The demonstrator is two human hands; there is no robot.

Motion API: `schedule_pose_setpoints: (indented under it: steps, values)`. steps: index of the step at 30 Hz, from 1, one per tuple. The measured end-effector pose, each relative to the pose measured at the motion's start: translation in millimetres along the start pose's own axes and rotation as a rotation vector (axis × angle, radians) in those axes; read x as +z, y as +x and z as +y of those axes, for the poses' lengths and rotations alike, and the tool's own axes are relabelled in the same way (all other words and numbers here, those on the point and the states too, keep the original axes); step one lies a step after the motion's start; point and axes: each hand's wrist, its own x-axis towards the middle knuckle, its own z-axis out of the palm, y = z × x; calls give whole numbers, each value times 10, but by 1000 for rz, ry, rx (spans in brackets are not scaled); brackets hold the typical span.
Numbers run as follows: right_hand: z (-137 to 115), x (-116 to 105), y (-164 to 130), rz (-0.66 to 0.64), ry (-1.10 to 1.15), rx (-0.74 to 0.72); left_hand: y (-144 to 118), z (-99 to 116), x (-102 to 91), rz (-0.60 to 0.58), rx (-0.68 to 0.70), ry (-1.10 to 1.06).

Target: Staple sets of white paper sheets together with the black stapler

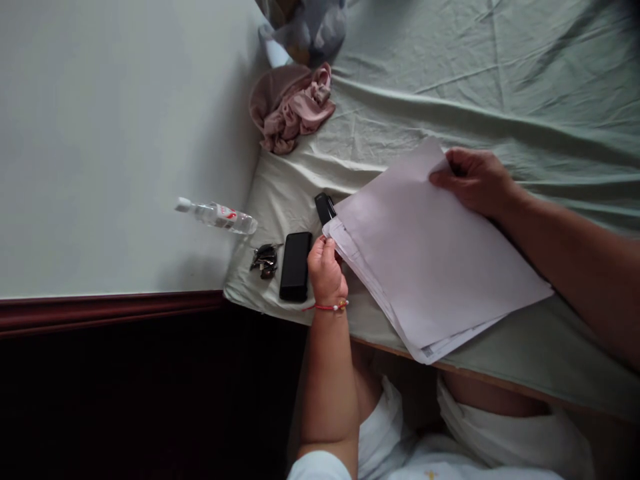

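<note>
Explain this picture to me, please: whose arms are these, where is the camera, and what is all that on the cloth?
No machine here: a person wears the camera on the head, so you look down at their own two arms. The left hand pinches a corner of a stack of white paper; the right hand grips the stack's far edge. The paper lies on a table covered with a pale green cloth. Beside the left hand lie a black phone and a bunch of keys. A black object, perhaps a stapler, pokes out from behind the paper. Further back lies crumpled pink fabric, and a small clear bottle near the wall.
</note>
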Motion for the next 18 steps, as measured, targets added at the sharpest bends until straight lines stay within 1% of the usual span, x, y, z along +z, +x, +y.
schedule_pose_setpoints:
  steps: [6, 11, 14, 18]
  values:
    - [0, -9, 10, 45, -110, 0, -27, 33, 43, 16, -14, 12]
    - [-11, -10, 10, 42, -108, 3, -49, 47, 66, 33, -9, 0]
    - [-27, -12, 5, 40, -98, 2, -54, 39, 62, 19, 7, 7]
    - [-43, -6, -1, 26, -69, -18, -48, 13, 59, -15, 44, 68]
